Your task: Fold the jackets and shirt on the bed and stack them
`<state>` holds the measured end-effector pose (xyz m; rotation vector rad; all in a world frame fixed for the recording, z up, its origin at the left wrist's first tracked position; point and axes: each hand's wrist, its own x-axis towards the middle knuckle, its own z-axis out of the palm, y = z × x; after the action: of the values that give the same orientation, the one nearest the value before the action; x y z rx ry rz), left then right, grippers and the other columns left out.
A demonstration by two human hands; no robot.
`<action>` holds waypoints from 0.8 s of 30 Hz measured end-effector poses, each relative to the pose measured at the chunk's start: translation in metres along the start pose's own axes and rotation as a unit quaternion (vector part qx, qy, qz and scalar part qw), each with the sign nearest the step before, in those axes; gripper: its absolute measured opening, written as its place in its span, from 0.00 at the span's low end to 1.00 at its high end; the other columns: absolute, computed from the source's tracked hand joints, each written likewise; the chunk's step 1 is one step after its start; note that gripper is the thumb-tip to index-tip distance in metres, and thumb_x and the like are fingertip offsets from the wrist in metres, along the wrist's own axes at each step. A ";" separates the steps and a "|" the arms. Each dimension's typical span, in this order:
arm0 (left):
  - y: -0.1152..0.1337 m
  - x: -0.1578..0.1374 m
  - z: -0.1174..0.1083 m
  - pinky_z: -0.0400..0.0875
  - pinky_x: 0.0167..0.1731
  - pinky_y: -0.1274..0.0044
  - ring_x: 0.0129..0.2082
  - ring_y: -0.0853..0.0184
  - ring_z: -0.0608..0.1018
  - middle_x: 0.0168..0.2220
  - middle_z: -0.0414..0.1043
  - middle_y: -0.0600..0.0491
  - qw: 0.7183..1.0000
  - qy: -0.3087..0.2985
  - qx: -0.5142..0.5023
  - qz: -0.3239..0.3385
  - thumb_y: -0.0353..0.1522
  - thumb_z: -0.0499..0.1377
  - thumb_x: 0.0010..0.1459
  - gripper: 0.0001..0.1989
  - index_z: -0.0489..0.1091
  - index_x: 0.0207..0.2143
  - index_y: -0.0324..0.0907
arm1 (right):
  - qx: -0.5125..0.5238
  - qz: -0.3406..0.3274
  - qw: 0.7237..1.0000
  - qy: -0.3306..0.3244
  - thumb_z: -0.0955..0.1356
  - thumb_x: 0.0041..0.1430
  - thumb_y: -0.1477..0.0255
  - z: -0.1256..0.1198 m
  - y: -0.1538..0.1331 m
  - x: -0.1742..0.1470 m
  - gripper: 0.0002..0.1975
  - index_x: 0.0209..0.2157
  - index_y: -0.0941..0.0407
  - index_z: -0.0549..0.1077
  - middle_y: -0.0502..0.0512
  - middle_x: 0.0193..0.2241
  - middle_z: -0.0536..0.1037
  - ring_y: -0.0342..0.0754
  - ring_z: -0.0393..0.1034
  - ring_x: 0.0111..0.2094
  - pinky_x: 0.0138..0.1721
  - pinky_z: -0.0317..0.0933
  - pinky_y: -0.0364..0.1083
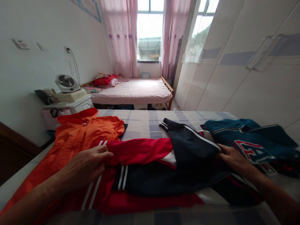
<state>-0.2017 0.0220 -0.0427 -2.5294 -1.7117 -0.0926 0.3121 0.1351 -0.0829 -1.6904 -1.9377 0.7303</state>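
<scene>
A red, black and white jacket (150,175) lies spread in front of me, its striped black sleeves folded across it. With curled fingers, my left hand (87,162) grips its red part close to a pair of white stripes. My right hand (235,159) pinches the black edge with white piping at the other end; the thumb's underside is hidden. An orange jacket (77,137) with a zip lies by my left hand, partly beneath the red cloth. Beyond my right hand rests a folded teal garment (253,134) with red and white "LA" letters.
The clothes lie on a bed with a checked sheet (140,122). Behind it stand a pink-covered bed (138,90) and a window with pink curtains (122,37). A small fan (67,82) sits on a cabinet at left. A white wardrobe (234,84) lines the right side.
</scene>
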 end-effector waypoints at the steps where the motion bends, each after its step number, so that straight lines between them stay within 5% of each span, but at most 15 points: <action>1: -0.002 0.000 0.002 0.72 0.40 0.74 0.44 0.62 0.76 0.50 0.70 0.51 1.000 0.021 -0.007 -0.010 0.29 0.50 0.56 0.19 0.71 0.48 0.48 | -0.014 -0.001 1.000 0.005 0.64 0.46 0.67 0.001 0.001 0.002 0.16 0.36 0.58 0.77 0.53 0.31 0.80 0.57 0.73 0.36 0.35 0.66 0.47; 4: -0.015 0.000 0.015 0.68 0.50 0.70 0.52 0.58 0.72 0.54 0.69 0.50 0.998 0.050 -0.013 -0.025 0.41 0.51 0.60 0.19 0.70 0.51 0.47 | -0.020 0.006 0.999 -0.050 0.64 0.44 0.69 -0.001 0.002 0.006 0.17 0.36 0.58 0.77 0.53 0.29 0.79 0.58 0.73 0.37 0.36 0.66 0.48; 7: -0.026 0.004 0.023 0.66 0.53 0.67 0.54 0.56 0.71 0.55 0.69 0.51 0.999 -0.007 -0.034 -0.023 0.45 0.52 0.59 0.21 0.72 0.49 0.49 | 0.041 0.003 0.990 -0.134 0.65 0.43 0.70 -0.009 -0.002 0.004 0.23 0.44 0.58 0.76 0.54 0.34 0.80 0.58 0.72 0.40 0.39 0.67 0.48; 12: -0.006 0.046 0.000 0.68 0.48 0.66 0.48 0.55 0.75 0.48 0.74 0.50 0.987 0.037 -0.127 -0.091 0.44 0.50 0.59 0.20 0.73 0.46 0.47 | 0.151 0.023 0.979 -0.137 0.67 0.46 0.67 -0.012 -0.005 -0.010 0.33 0.57 0.56 0.65 0.57 0.50 0.74 0.58 0.67 0.51 0.49 0.64 0.49; 17: 0.054 0.134 -0.002 0.68 0.47 0.70 0.42 0.58 0.76 0.46 0.74 0.46 0.899 -0.046 -0.413 -0.140 0.43 0.57 0.53 0.23 0.72 0.47 0.40 | 0.205 0.009 0.972 -0.117 0.66 0.51 0.66 0.008 0.008 -0.023 0.34 0.60 0.57 0.60 0.57 0.54 0.71 0.58 0.64 0.54 0.54 0.60 0.52; 24: 0.111 0.257 0.045 0.73 0.36 0.70 0.36 0.66 0.76 0.41 0.72 0.48 0.813 -0.115 -0.523 -0.229 0.40 0.53 0.61 0.18 0.67 0.46 0.37 | 0.190 -0.031 0.977 -0.093 0.65 0.52 0.68 0.012 0.007 -0.027 0.31 0.59 0.58 0.63 0.58 0.53 0.71 0.58 0.64 0.54 0.56 0.56 0.53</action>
<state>-0.0030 0.2227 -0.0663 -2.6601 -2.9529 -1.0816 0.3135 0.1082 -0.0966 -1.3635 -1.8137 1.1856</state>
